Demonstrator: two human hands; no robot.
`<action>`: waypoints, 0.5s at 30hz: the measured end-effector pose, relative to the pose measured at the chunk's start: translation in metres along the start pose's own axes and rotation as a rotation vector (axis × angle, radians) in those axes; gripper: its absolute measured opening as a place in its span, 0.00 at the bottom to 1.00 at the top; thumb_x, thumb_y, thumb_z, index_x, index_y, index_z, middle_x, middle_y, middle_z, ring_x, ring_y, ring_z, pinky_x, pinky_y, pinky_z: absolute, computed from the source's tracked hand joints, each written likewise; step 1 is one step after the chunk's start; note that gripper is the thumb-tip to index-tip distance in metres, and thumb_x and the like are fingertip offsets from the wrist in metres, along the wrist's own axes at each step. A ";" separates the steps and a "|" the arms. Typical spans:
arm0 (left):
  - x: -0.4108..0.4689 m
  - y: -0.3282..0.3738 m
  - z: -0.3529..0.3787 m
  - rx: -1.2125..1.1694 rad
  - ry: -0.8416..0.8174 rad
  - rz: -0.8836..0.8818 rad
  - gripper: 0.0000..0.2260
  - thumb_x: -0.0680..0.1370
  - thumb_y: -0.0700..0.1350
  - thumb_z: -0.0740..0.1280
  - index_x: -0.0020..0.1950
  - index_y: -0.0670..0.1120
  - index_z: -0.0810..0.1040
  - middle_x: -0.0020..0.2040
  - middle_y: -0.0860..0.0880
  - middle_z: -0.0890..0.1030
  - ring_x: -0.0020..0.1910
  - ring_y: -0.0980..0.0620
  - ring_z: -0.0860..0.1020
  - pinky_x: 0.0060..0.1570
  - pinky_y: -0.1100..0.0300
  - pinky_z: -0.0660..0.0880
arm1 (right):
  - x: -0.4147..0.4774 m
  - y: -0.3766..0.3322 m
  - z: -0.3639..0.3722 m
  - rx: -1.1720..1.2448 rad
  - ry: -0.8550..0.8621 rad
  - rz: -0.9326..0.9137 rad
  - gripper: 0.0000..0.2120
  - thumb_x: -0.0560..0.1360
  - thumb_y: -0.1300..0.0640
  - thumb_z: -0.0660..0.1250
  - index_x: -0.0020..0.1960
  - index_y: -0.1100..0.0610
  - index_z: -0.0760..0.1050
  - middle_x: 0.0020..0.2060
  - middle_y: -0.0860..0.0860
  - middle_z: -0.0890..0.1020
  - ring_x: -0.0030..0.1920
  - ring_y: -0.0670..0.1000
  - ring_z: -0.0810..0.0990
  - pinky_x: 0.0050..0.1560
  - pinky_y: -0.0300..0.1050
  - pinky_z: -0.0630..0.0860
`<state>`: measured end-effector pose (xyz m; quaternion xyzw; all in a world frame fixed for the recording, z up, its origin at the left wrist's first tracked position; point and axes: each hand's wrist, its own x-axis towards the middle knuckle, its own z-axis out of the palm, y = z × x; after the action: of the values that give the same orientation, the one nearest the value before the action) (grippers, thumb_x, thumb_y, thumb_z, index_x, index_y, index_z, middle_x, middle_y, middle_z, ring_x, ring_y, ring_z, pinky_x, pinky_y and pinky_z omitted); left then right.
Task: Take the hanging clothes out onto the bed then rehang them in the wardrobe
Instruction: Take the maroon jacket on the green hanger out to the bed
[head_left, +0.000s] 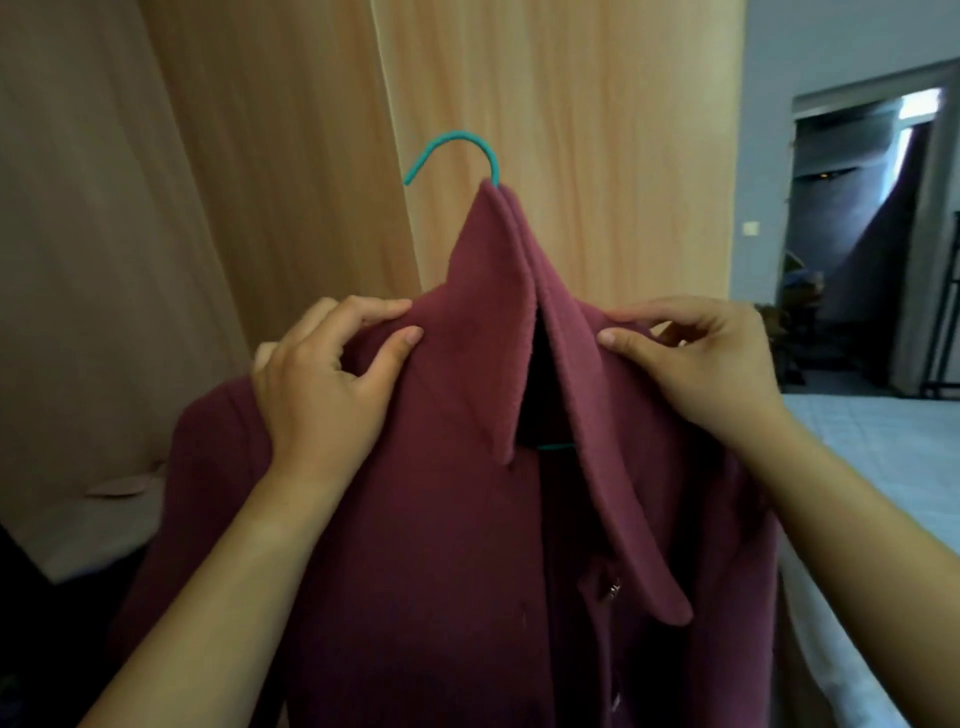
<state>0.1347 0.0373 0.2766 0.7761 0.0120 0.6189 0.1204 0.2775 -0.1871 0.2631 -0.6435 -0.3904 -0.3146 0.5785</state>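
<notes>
Pinching the maroon coat by its shoulders, the left hand at nine o'clock and right hand at three hold it up centrally on its teal hanger, hook at twelve.

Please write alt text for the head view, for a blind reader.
The left hand and right hand pinch a maroon coat beside its collar, on a teal hanger, before a wooden panel. A bed lies at right.
</notes>
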 end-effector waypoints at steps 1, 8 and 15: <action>-0.010 0.011 0.006 -0.018 -0.023 -0.007 0.11 0.73 0.57 0.68 0.54 0.59 0.76 0.42 0.55 0.81 0.43 0.53 0.80 0.45 0.43 0.74 | -0.011 0.004 -0.014 -0.014 0.008 0.023 0.11 0.65 0.54 0.77 0.41 0.40 0.80 0.29 0.38 0.81 0.26 0.40 0.71 0.31 0.28 0.66; -0.094 0.105 0.061 -0.131 -0.230 -0.060 0.07 0.73 0.57 0.67 0.49 0.60 0.79 0.43 0.58 0.80 0.43 0.56 0.78 0.49 0.49 0.70 | -0.110 0.032 -0.126 -0.111 0.081 0.230 0.11 0.65 0.58 0.76 0.46 0.49 0.81 0.27 0.31 0.78 0.28 0.35 0.74 0.33 0.24 0.66; -0.193 0.243 0.124 -0.442 -0.488 -0.131 0.09 0.71 0.56 0.69 0.51 0.61 0.78 0.43 0.59 0.80 0.44 0.59 0.79 0.49 0.42 0.74 | -0.232 0.045 -0.291 -0.256 0.168 0.463 0.09 0.64 0.55 0.76 0.40 0.44 0.81 0.33 0.34 0.82 0.30 0.39 0.74 0.37 0.30 0.71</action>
<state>0.1771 -0.2518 0.1157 0.8541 -0.1016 0.3934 0.3247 0.2144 -0.5085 0.0807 -0.7551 -0.1406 -0.2730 0.5792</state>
